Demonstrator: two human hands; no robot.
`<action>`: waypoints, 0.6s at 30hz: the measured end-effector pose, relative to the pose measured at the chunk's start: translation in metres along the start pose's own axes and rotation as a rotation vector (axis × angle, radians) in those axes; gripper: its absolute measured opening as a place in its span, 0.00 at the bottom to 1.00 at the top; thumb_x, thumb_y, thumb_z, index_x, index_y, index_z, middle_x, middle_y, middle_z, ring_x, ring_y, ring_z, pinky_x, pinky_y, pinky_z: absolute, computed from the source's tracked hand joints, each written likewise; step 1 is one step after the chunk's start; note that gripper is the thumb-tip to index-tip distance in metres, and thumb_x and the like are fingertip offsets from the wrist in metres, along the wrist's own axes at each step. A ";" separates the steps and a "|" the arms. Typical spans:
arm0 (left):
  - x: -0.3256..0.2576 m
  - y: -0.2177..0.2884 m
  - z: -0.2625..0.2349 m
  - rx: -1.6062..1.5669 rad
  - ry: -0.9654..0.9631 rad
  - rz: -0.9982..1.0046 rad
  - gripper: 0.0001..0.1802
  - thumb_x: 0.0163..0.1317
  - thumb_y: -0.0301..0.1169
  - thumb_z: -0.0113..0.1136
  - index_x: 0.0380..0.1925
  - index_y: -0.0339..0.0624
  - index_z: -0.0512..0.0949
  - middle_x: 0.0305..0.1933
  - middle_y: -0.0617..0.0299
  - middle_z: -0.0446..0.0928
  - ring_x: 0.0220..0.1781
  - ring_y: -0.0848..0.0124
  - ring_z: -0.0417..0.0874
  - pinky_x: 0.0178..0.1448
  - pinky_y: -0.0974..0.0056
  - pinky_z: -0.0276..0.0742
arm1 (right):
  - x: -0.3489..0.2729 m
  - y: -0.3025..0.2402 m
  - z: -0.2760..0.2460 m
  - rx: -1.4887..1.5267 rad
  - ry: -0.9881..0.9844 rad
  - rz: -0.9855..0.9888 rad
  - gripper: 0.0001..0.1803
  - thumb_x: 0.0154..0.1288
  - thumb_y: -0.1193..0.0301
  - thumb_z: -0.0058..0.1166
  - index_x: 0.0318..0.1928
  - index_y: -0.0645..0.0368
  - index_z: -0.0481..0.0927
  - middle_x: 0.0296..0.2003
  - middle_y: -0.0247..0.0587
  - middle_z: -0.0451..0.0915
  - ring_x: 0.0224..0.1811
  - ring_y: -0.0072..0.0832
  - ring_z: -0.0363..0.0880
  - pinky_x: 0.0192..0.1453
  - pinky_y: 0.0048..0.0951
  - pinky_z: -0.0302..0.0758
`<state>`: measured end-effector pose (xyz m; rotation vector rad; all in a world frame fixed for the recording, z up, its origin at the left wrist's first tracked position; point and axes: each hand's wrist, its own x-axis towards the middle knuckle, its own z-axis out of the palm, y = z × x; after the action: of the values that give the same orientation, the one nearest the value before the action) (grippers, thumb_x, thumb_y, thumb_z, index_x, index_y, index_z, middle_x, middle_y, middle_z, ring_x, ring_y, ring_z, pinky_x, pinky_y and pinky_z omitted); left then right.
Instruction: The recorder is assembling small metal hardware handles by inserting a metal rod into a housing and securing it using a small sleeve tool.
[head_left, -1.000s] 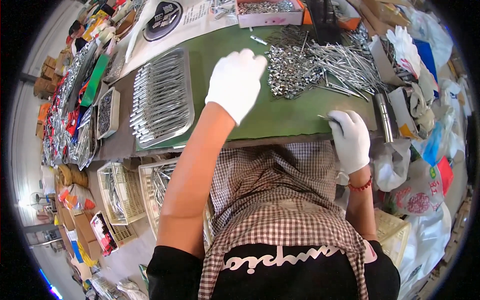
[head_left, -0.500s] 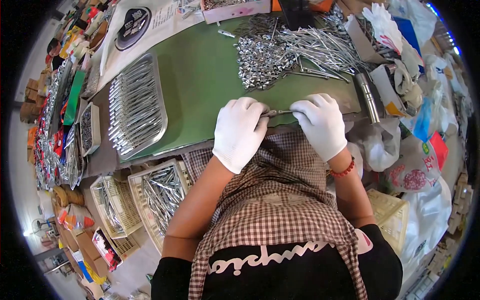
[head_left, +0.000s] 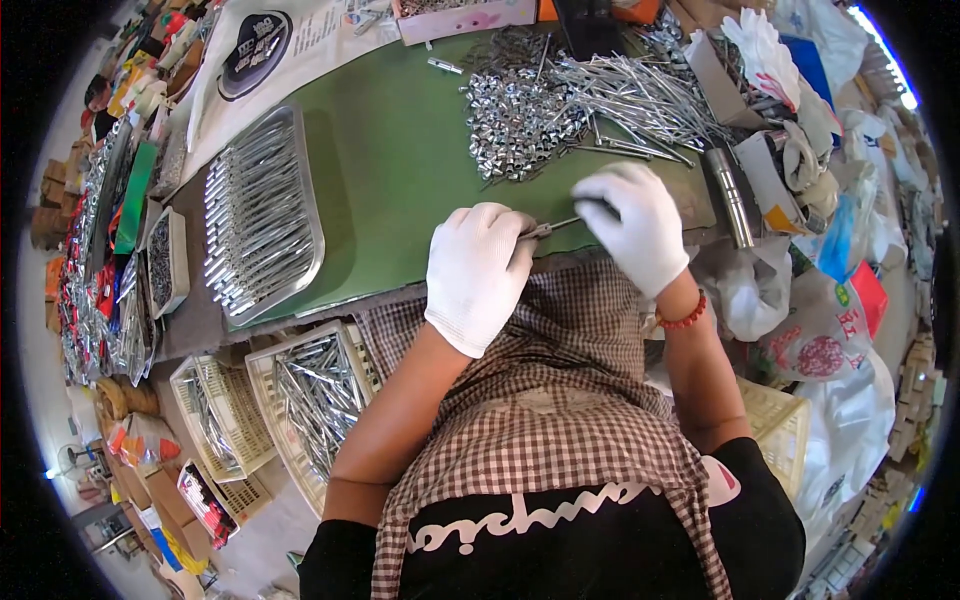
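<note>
Thin metal rod (head_left: 556,225), silvery, pinched between both gloved hands.

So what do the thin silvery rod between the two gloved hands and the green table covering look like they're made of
The thin silvery rod, held between the left hand and right hand, looks like bare metal: it is grey and glinting, like the pile of rods behind. The green table covering seems a matte mat, perhaps rubber or felt: flat, no shine.
</note>
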<state>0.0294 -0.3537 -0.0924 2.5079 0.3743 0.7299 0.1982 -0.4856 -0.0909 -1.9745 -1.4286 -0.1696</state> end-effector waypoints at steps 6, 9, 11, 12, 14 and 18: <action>0.001 0.007 0.009 -0.008 0.056 -0.006 0.08 0.50 0.24 0.67 0.32 0.42 0.81 0.36 0.57 0.81 0.39 0.52 0.81 0.46 0.52 0.75 | 0.038 0.018 0.013 -0.025 -0.134 0.156 0.06 0.64 0.70 0.57 0.40 0.52 0.84 0.37 0.44 0.81 0.43 0.45 0.80 0.49 0.44 0.77; 0.001 0.007 0.009 0.000 0.055 -0.011 0.08 0.50 0.24 0.68 0.32 0.42 0.80 0.36 0.57 0.81 0.39 0.53 0.81 0.46 0.52 0.75 | 0.045 0.017 0.010 -0.132 -0.197 0.070 0.05 0.65 0.70 0.57 0.40 0.54 0.82 0.36 0.45 0.80 0.42 0.46 0.80 0.49 0.44 0.77; 0.001 0.006 0.009 -0.016 0.067 0.001 0.08 0.50 0.24 0.68 0.31 0.42 0.80 0.36 0.57 0.81 0.39 0.52 0.81 0.46 0.52 0.75 | 0.044 0.018 0.010 -0.199 -0.184 -0.005 0.04 0.65 0.70 0.56 0.39 0.54 0.81 0.36 0.45 0.80 0.42 0.47 0.80 0.48 0.44 0.76; 0.001 0.006 0.010 -0.016 0.068 0.000 0.08 0.50 0.24 0.68 0.31 0.42 0.80 0.36 0.57 0.81 0.39 0.52 0.81 0.46 0.52 0.75 | 0.043 0.018 0.010 -0.267 -0.171 -0.080 0.04 0.65 0.70 0.56 0.38 0.54 0.81 0.36 0.46 0.80 0.41 0.47 0.80 0.48 0.44 0.76; 0.000 0.004 0.010 -0.005 0.055 -0.007 0.08 0.50 0.24 0.68 0.31 0.42 0.80 0.36 0.56 0.80 0.38 0.52 0.81 0.45 0.52 0.75 | 0.036 0.011 0.002 -0.217 -0.169 -0.070 0.03 0.66 0.71 0.55 0.38 0.54 0.80 0.37 0.46 0.79 0.41 0.47 0.79 0.48 0.44 0.76; 0.000 0.004 0.010 -0.004 0.060 0.001 0.08 0.50 0.24 0.68 0.31 0.41 0.80 0.36 0.55 0.80 0.39 0.52 0.80 0.46 0.52 0.75 | 0.013 -0.008 -0.013 -0.070 -0.186 -0.098 0.05 0.64 0.74 0.54 0.39 0.53 0.80 0.36 0.43 0.80 0.41 0.45 0.79 0.48 0.42 0.76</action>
<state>0.0353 -0.3613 -0.0974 2.4869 0.3924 0.8075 0.1994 -0.4819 -0.0716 -2.0217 -1.6599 -0.0817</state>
